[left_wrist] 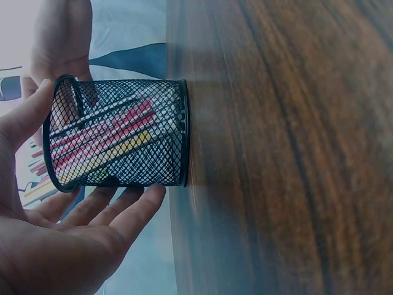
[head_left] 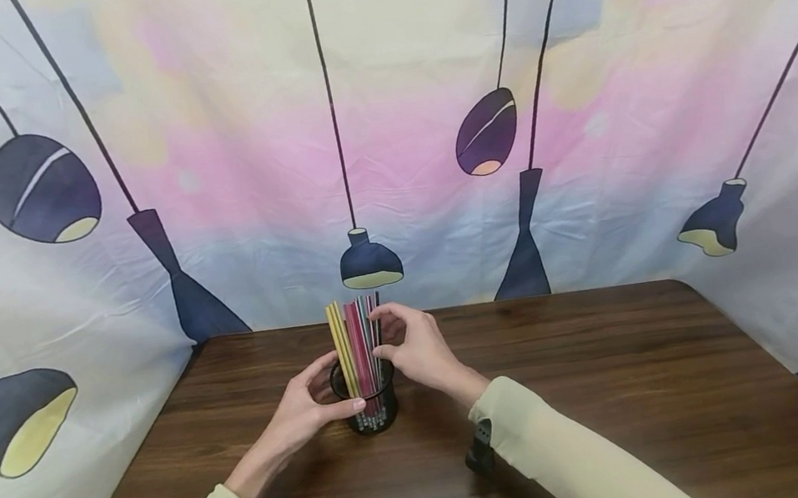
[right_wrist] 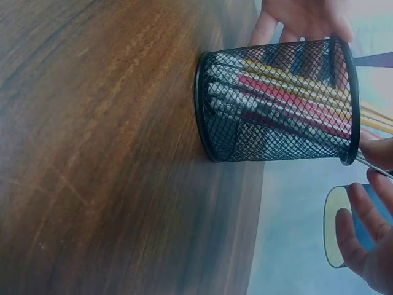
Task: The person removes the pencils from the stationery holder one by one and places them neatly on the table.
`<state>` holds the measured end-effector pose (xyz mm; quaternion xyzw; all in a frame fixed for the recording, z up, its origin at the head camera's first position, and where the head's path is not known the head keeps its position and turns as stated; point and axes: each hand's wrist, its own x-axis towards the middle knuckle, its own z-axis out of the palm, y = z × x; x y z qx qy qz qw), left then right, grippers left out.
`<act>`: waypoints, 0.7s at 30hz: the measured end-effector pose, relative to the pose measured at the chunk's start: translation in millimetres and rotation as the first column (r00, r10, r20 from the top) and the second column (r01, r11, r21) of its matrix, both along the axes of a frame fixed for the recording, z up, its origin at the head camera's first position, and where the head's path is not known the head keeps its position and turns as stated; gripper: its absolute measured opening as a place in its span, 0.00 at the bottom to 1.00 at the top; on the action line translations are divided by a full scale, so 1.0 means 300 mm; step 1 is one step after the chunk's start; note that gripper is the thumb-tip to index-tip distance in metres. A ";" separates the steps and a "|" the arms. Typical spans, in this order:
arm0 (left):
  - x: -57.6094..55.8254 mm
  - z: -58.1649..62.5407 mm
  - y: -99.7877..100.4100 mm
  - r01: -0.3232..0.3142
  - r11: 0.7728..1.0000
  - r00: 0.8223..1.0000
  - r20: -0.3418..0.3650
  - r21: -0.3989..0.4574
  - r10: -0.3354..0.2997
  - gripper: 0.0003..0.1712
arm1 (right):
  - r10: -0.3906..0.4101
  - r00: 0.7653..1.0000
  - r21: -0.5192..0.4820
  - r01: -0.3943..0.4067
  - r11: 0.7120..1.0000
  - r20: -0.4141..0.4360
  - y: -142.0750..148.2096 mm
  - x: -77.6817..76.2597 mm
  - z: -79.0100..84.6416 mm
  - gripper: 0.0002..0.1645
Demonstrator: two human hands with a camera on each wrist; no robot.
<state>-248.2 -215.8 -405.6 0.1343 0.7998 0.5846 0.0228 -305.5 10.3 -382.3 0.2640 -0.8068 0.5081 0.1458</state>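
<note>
A black wire-mesh pencil cup (head_left: 384, 412) stands upright on the wooden table. It holds a bundle of long pencils (head_left: 359, 347) in yellow, red, teal and dark colours, their metal-banded ends down at the mesh bottom. My left hand (head_left: 298, 414) holds the cup from the left, thumb at the near rim and fingers along the far side. On the right, my right hand (head_left: 422, 351) is at the upper part of the bundle, thumb and index finger pinching a dark pencil (right_wrist: 367, 163) just above the rim. Its other fingers are spread in the right wrist view.
The dark wood-grain table (head_left: 614, 389) extends on both sides of the cup. Behind it hangs a pastel cloth backdrop (head_left: 268, 174) printed with dark pendant lamps. A black strap device (head_left: 480, 447) sits on each cream-sleeved wrist.
</note>
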 end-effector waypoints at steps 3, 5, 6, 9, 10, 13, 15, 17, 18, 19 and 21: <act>0.000 -0.001 0.000 0.000 1.000 1.000 -0.001 0.007 0.000 0.53 | -0.014 1.000 -0.003 0.014 1.000 -0.007 0.001 0.001 0.007 0.28; 0.001 -0.002 0.000 0.002 1.000 1.000 -0.003 0.009 -0.002 0.53 | -0.018 1.000 -0.004 0.018 1.000 -0.017 0.003 0.001 0.012 0.28; 0.000 -0.002 0.001 0.003 1.000 1.000 -0.005 0.009 -0.003 0.53 | -0.019 1.000 -0.005 0.019 1.000 -0.022 0.004 0.001 0.015 0.28; -0.001 -0.003 0.001 0.006 1.000 1.000 -0.009 0.013 -0.006 0.53 | -0.020 0.999 -0.010 0.019 1.000 -0.040 0.008 0.000 0.023 0.28; -0.001 -0.003 0.001 0.006 1.000 1.000 -0.008 0.015 -0.006 0.53 | -0.019 0.999 -0.013 0.018 1.000 -0.042 0.010 -0.001 0.025 0.28; -0.001 -0.003 0.000 0.003 1.000 1.000 -0.007 0.009 -0.003 0.53 | -0.015 0.999 -0.029 0.014 0.999 -0.051 0.013 -0.005 0.035 0.29; 0.000 -0.002 0.000 0.000 1.000 1.000 -0.004 0.003 0.000 0.53 | -0.010 0.998 -0.041 0.008 0.999 -0.054 0.015 -0.007 0.045 0.30; 0.001 -0.002 0.000 -0.001 1.000 1.000 -0.004 -0.003 0.001 0.53 | -0.003 0.998 -0.056 -0.001 0.998 -0.062 0.018 -0.008 0.057 0.30; 0.001 -0.001 0.000 -0.001 1.000 1.000 -0.005 -0.003 0.001 0.53 | 0.002 0.998 -0.063 -0.006 0.998 -0.062 0.019 -0.007 0.064 0.30; 0.001 -0.001 -0.001 0.000 1.000 1.000 -0.004 -0.003 0.000 0.53 | 0.008 0.998 -0.069 -0.012 0.998 -0.063 0.021 -0.005 0.072 0.29; 0.000 -0.001 -0.001 0.002 1.000 1.000 -0.004 -0.001 -0.002 0.53 | 0.020 0.997 -0.078 -0.025 0.997 -0.069 0.024 -0.002 0.088 0.29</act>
